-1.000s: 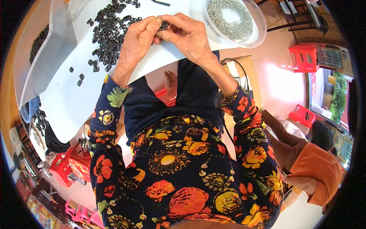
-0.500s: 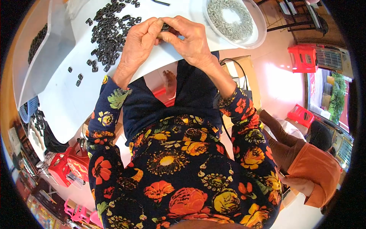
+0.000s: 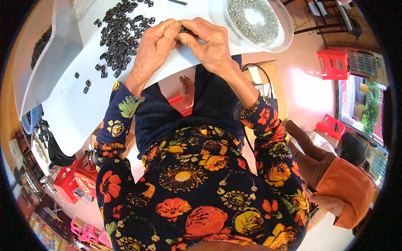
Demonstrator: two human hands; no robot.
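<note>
Above the white table (image 3: 75,108), small black part (image 3: 183,29), mostly hidden, pinched between left hand (image 3: 153,48) and right hand (image 3: 209,44), both grips clenched.

White table (image 3: 75,108), heap of small black parts (image 3: 119,31), clear bowl (image 3: 285,35) of metal pieces

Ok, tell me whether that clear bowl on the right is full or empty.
Partly filled. The clear bowl holds a ring of small silvery metal pieces around a bare centre, well below its rim.
</note>
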